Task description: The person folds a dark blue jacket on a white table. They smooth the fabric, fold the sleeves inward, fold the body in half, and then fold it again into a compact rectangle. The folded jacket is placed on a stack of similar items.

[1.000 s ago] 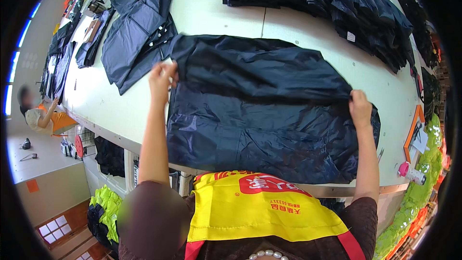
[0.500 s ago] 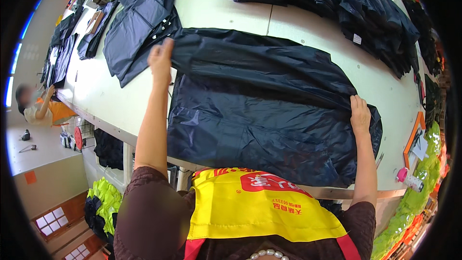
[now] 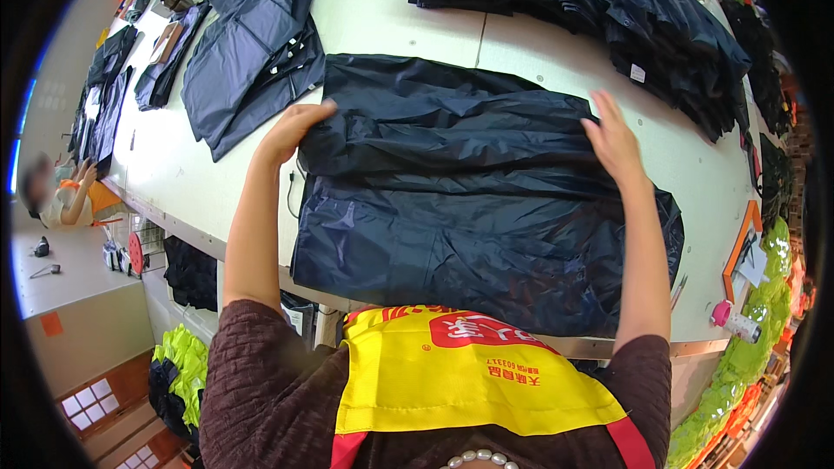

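Observation:
A thin, shiny dark navy garment (image 3: pixel 460 234) lies spread before me, its far part turned over in rumpled layers. At the left end of these layers, my left hand (image 3: pixel 298 130) reaches its stretched fingers to the fabric edge; the thumb side is hard to make out. My right hand (image 3: pixel 613 141) is open beside the right end of the layers, thumb and fingers apart and slightly blurred. No cloth is gripped in it. What kind of garment this is does not show clearly.
The white table (image 3: pixel 373 13) carries a tall dark garment pile (image 3: pixel 582 9) at the far right and folded dark garments (image 3: pixel 248 56) at the far left. A pink-lidded bottle (image 3: pixel 737 321) and orange frame (image 3: pixel 741 252) lie near the right edge. Another person (image 3: pixel 65 195) works at far left.
My right hand has let go of the garment's right side and moved up and left. My left hand has come down slightly, and the far layers are drawn inward from the right.

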